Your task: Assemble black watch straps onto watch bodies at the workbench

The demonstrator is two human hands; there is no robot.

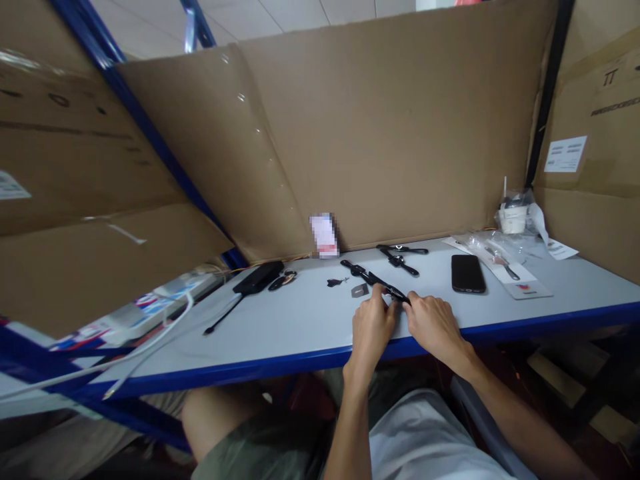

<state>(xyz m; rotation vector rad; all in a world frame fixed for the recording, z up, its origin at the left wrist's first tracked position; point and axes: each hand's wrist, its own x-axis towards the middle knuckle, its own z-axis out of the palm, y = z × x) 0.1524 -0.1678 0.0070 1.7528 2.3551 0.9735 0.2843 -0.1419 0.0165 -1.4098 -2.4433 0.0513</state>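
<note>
My left hand (373,325) and my right hand (433,323) rest close together near the front edge of the pale grey table (280,327). Both pinch one end of a long black strap-like part (373,279) that runs back and to the left from my fingers. The fingers of each hand are curled round it. A small grey flat piece (359,291) and a tiny black piece (334,283) lie just left of the strap. Two more black strap parts (400,256) lie farther back.
A black phone (468,273) lies face up to the right. Clear bags and paper (505,260) and a white cup (513,217) sit at the back right. A black pouch and scissors (265,277) lie left. Cardboard walls surround the table; white cables (150,333) trail left.
</note>
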